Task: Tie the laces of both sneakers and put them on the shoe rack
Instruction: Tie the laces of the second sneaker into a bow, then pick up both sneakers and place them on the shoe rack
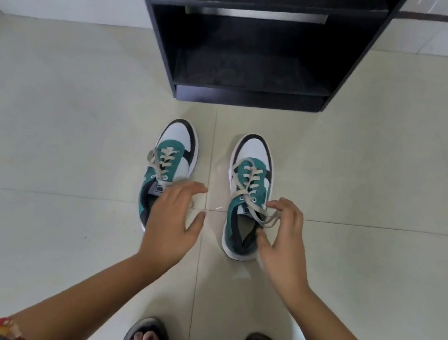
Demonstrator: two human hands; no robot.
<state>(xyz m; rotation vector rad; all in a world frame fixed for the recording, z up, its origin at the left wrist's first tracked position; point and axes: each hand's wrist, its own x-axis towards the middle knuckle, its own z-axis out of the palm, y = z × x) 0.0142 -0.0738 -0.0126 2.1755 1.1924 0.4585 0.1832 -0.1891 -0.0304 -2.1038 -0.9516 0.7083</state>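
We note left hand [172, 221] spread over left teal-white canvas sneaker [170, 162]; right hand [282, 235] spread, fingertips at right teal-white sneaker's [248, 190] loose grey laces [261, 211].

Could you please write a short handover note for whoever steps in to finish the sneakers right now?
Left hand: open, hovering over the left sneaker, holding nothing.
Right hand: open, fingers at the loose laces of the right sneaker.
Both sneakers stand side by side on the tiled floor, toes toward the black shoe rack.
Done: nothing; both laces look untied.
Left: tie both, then shelve the pair.
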